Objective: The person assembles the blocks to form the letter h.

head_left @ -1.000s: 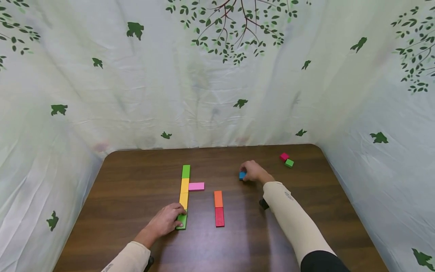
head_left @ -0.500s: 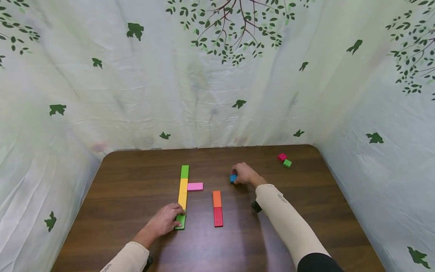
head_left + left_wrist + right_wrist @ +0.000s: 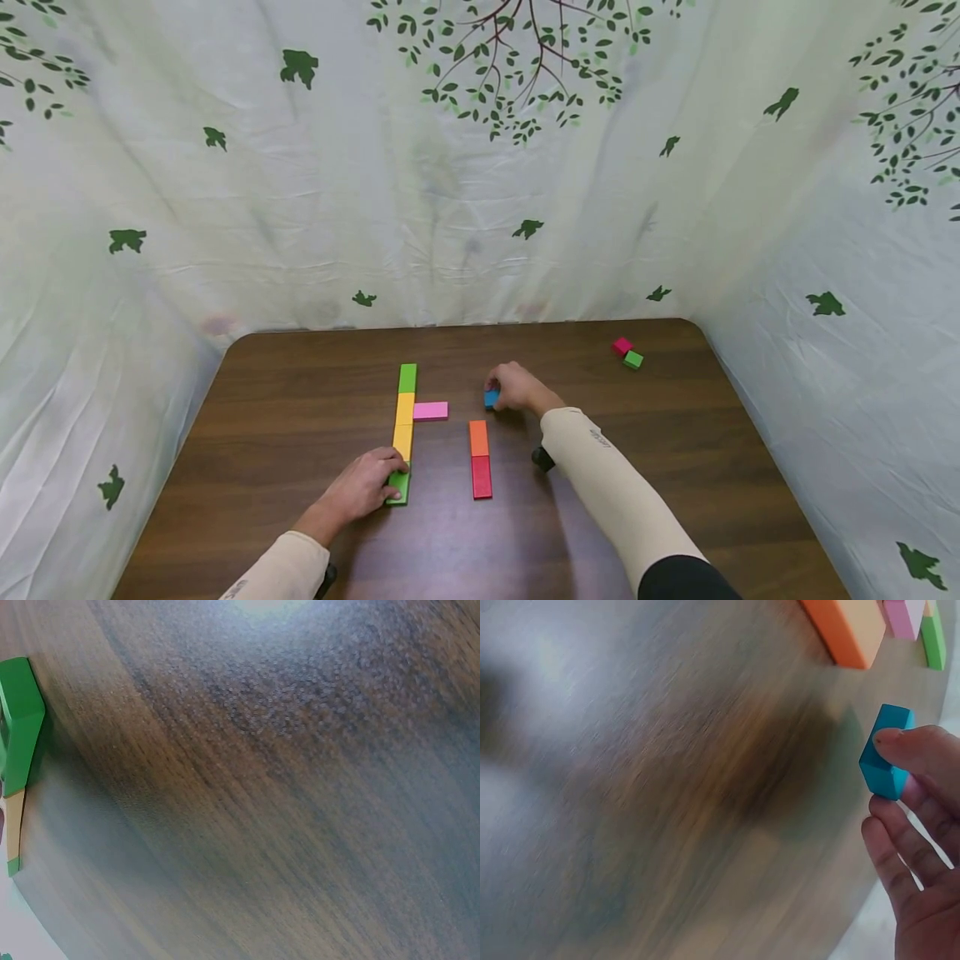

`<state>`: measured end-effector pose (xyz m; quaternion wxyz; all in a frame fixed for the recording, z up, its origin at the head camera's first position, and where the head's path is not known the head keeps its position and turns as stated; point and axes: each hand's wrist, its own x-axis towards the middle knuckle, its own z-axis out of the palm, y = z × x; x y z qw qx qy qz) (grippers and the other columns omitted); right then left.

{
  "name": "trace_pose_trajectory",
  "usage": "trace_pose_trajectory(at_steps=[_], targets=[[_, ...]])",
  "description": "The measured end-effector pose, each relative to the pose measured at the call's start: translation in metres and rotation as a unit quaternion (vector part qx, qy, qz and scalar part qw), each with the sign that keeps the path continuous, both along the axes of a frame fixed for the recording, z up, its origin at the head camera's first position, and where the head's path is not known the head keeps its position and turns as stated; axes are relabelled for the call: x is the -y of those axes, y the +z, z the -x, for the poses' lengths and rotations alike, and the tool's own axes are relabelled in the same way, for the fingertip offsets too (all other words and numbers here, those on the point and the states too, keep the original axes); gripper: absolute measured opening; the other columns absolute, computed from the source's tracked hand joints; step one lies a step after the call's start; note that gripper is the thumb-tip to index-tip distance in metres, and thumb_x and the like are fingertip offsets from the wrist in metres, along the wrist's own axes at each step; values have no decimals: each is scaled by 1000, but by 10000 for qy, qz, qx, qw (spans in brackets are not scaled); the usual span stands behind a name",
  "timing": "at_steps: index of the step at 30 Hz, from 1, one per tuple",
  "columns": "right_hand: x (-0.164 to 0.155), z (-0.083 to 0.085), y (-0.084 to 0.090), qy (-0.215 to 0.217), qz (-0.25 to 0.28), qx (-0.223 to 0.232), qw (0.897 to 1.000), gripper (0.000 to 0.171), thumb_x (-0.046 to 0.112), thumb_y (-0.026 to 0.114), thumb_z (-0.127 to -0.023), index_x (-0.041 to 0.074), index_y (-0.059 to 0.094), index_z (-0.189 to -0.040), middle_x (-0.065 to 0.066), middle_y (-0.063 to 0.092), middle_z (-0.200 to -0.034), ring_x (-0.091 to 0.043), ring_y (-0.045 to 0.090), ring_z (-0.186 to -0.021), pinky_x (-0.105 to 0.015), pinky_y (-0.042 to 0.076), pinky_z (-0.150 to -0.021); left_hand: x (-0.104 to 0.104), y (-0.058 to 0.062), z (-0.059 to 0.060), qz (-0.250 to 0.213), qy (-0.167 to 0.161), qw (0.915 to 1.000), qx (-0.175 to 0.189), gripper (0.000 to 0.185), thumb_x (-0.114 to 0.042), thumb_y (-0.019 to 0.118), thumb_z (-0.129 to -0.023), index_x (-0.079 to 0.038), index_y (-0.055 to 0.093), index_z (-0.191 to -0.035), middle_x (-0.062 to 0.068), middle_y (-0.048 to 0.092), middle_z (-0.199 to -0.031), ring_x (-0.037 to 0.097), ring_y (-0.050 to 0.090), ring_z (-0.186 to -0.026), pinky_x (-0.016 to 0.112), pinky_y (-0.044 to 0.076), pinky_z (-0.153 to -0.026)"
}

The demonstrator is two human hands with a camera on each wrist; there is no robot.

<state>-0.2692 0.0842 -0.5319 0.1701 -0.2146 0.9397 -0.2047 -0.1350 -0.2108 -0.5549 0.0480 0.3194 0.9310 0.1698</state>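
Observation:
In the head view my right hand [image 3: 519, 388] pinches a small blue block [image 3: 491, 399] above the far end of an orange block [image 3: 478, 438]. The right wrist view shows the thumb pressed on one face of the blue block [image 3: 886, 754], with fingers behind it. A red block [image 3: 482, 477] adjoins the orange one. My left hand [image 3: 362, 485] holds the near green block [image 3: 401, 488] between thumb and fingers, partly hiding it. That block ends a column with two yellow blocks [image 3: 404, 421] and a far green block [image 3: 407, 378]. A pink block [image 3: 431, 411] juts rightward from the column.
Near the far right corner, a small crimson block [image 3: 622, 346] touches a small green block [image 3: 633, 360]. The brown wooden table [image 3: 285, 417] meets a white leaf-patterned curtain [image 3: 450, 275] at its far edge.
My right hand has carried the blue block leftward and slightly nearer, to above the orange block's far end. The left hand stays on the near green block.

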Motion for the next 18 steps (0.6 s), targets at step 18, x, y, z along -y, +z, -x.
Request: trace_pose_trajectory(at_steps=[18], targets=[[40, 1, 2, 117, -212, 65, 9997, 22, 8, 79, -74, 9, 71, -95, 0, 64, -89, -16, 53, -81, -27, 48, -74, 1, -1, 0, 17, -37, 10000, -5, 27, -11, 83, -73, -6, 70, -95, 2, 61, -97, 20, 58, -90, 41, 52, -81]])
